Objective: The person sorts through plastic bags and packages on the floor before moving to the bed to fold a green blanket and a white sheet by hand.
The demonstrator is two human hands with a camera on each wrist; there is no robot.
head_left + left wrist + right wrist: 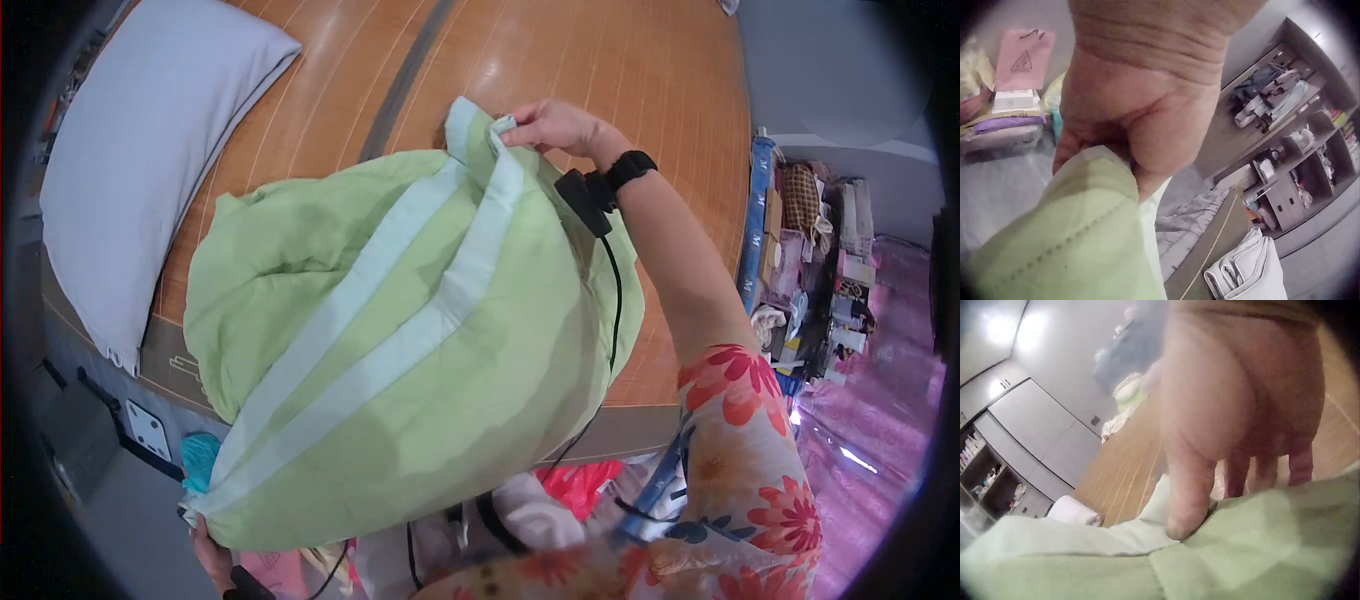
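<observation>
A light green cloth cover (pixel 480 370) with two pale blue bands lies bunched over the near edge of the bed, reaching toward me. At the far end of the bands, my right hand (pixel 560 127) pinches the pale blue edge between thumb and fingers. In the right wrist view, the right thumb (pixel 1188 512) presses on the cloth while the other fingers go behind it. My left hand (pixel 210 555) grips the opposite, near-left corner of the cover. Seen from the left wrist, gathered green cloth (pixel 1085 219) runs out of that hand (pixel 1141 119), whose fingertips are mostly hidden.
A white pillow (pixel 150 150) lies at the left on the bed's brown mat (pixel 600 60). A black cable (pixel 618 300) hangs from the right wrist camera across the cover. Shelves with many goods (pixel 810 270) stand at the right. A pink bag (pixel 1025 59) is by the wall.
</observation>
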